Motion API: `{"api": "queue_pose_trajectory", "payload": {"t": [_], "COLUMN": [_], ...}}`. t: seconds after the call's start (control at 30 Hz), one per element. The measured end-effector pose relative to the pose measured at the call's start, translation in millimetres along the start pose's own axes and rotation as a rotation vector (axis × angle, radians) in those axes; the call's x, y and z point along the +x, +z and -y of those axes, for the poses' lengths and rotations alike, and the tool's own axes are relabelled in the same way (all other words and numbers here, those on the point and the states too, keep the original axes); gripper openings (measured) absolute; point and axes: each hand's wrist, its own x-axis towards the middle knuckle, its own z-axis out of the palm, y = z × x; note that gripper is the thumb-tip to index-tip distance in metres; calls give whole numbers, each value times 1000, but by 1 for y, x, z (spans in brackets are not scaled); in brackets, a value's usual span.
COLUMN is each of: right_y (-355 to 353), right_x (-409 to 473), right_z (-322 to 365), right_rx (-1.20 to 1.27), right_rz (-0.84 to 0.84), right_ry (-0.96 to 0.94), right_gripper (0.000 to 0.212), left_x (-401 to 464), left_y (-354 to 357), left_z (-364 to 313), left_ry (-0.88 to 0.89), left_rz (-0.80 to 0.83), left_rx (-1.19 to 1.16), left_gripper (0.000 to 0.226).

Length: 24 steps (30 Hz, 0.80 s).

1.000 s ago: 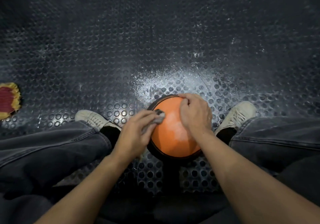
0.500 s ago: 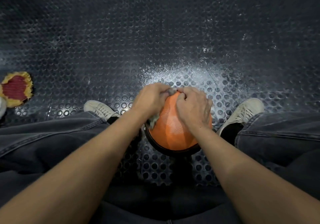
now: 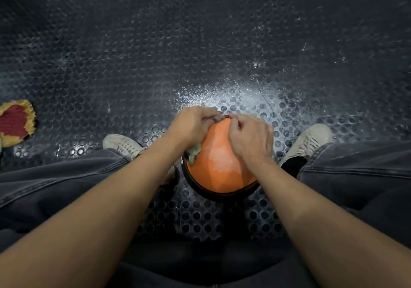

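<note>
Here, your left hand [image 3: 191, 128], fingers curled, clutches a crumpled grey cloth [image 3: 194, 152] against the black-rimmed orange dome [image 3: 219, 167]. Your right hand [image 3: 251, 142] grips its far edge with curled fingers.

Setting was a gym-like or workshop floor: black coin-studded rubber matting [image 3: 133, 42] throughout, white powder [image 3: 240, 96] dusted just beyond the orange black-rimmed dome [image 3: 222, 163].

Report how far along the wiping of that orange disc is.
Done: little to show; the orange disc carries a pale, dusty-looking patch on its near face. In hand: the left hand holds a grey cloth against the far edge while the right hand grips that edge. Left: the near face, the black rim, perhaps the white dust on the floor.
</note>
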Motion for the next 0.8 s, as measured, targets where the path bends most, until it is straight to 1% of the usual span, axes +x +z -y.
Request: {"api": "queue_pose_trajectory", "payload": {"t": [0.07, 0.13, 0.2, 0.27, 0.33, 0.37, 0.47, 0.53, 0.57, 0.63, 0.67, 0.7, 0.73, 0.8], "right_y": [3, 6, 7, 8, 10, 10, 11, 10, 10, 9, 9, 10, 10, 5], "right_x": [9, 15, 13, 7, 6, 9, 25, 30, 29, 26, 24, 22, 22, 29], "right_z": [-1, -5, -6, -4, 1, 2, 1, -2, -1, 1, 2, 5, 7, 10], "right_rx": [74, 187, 235, 213, 186, 176, 173, 190, 203, 223, 224, 203, 173, 156], "right_rz": [3, 48, 67, 51, 31, 19, 37, 68, 71, 46, 32, 13, -13, -47], "right_ry": [52, 87, 77, 51, 75, 98, 175, 186, 184, 197, 214, 243, 286, 361], "right_gripper": [35, 33, 30, 31, 31, 31, 29, 32, 35, 39, 39, 35, 31, 30], "left_x": [-45, -89, -86, -45, -24, -29, -86, -104, -94, -54, -38, -31, -32, -58], "left_y": [1, 12, 15, 8, 3, 6, 20, 25, 22, 13, 8, 6, 9, 19], "left_z": [0, -2, -2, -6, -8, -8, -9, -5, -3, -4, -4, -2, -3, -7], "left_ry": [169, 255, 214, 101, 25, 15, 189, 243, 220, 43, -28, -62, -29, 173], "left_rz": [-109, -150, -152, -190, -173, -171, -177, -158, -160, -218, -233, -237, -234, -205], "left_rx": [-18, -8, 32, 39, 62, 82, 76, 38, 31, 2, -7, -11, -8, -5], "left_gripper": [18, 21, 21, 19, 20, 22, 23, 22, 21, 21, 21, 21, 21, 21]}}
